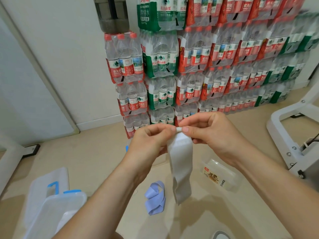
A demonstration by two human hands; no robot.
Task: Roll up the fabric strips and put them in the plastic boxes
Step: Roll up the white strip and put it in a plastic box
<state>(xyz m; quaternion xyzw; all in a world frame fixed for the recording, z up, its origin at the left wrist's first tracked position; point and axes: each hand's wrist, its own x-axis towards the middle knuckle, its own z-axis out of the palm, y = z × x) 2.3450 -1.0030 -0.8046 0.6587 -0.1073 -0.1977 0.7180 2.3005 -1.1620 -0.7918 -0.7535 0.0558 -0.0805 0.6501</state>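
Observation:
A white fabric strip (182,163) hangs in the air in front of me, its top end wound into a small tight roll. My left hand (148,140) and my right hand (210,133) pinch that roll from either side with thumbs and fingertips. The loose tail dangles down to just above the floor. A crumpled lavender strip (155,199) lies on the floor below my hands. At the lower left is a clear plastic box with blue clips (57,209). Another clear plastic box with a printed label (219,175) rests on the floor at the right.
Shrink-wrapped packs of water bottles (198,57) are stacked high against the far wall. A white metal frame (283,135) stands at the right, and another white stand leg (10,156) at the left. The floor is beige.

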